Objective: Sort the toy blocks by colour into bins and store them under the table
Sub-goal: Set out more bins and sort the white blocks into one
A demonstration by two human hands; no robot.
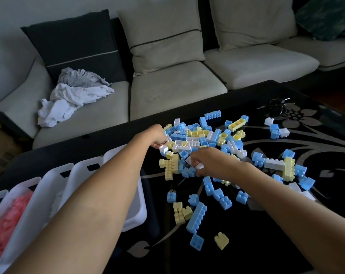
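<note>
Near left, five white plastic bins stand in a row, one holding pink blocks. Across the black glass table lie pastel blue, yellow and white studded plastic blocks, several dozen and too heaped to count exactly. They look light, stiff, hollow and smooth. A pinch across the flat sides should hold them, though joined pieces may split apart. Mid-pile, the right hand curls its fingers round small white blocks. Farther left, the left hand reaches fingers-down into the heap; I cannot tell whether it grips anything. Beyond lie one bunch of keys and a beige sofa with crumpled white cloth.
</note>
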